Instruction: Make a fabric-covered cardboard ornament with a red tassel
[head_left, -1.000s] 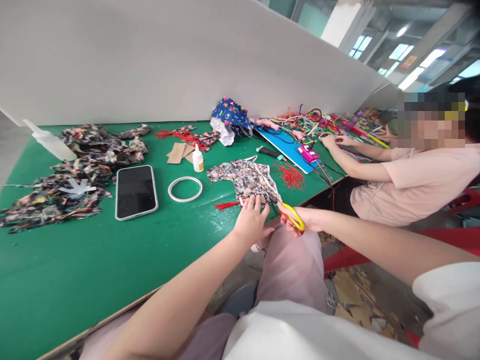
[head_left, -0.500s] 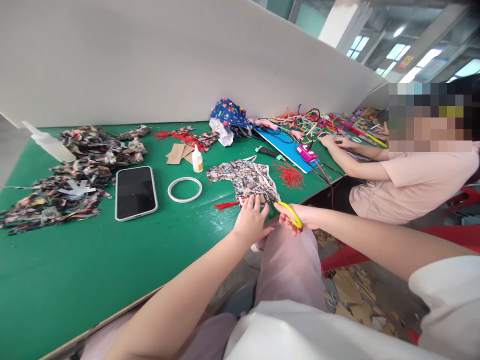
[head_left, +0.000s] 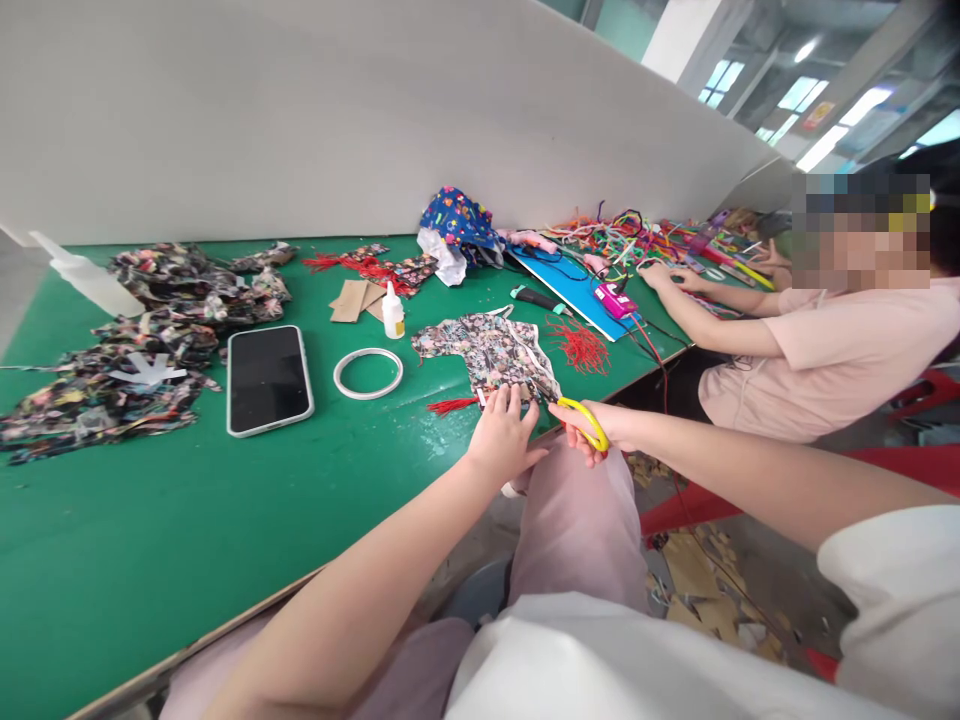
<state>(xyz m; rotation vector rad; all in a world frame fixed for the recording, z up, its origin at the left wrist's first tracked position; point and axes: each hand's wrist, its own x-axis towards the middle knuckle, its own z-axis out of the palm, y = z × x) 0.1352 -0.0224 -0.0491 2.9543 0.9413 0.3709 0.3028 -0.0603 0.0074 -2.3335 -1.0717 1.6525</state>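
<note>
My left hand (head_left: pixel 504 432) lies flat with its fingers out on the lower edge of a floral fabric piece (head_left: pixel 499 350), at the front edge of the green table. Red tassel threads (head_left: pixel 451 406) stick out from the cloth just left of my fingertips. Wrapped in my right hand (head_left: pixel 592 432) are yellow-handled scissors (head_left: pixel 583 412); their blades point to the cloth's lower right corner and are partly hidden there. A bundle of red tassels (head_left: pixel 582 345) rests right of the cloth.
A phone (head_left: pixel 268 380), tape roll (head_left: pixel 368 373), small glue bottle (head_left: pixel 392 312) and larger squeeze bottle (head_left: pixel 94 278) stand or lie leftward, near heaped floral strips (head_left: pixel 161 290). A box cutter (head_left: pixel 540 301) and blue board (head_left: pixel 574 290) lie behind. A co-worker (head_left: pixel 825 370) handles colourful cords at right.
The camera view has shifted slightly. My left hand stays on the cloth, and the scissors in my right hand remain at its corner with barely any movement.
</note>
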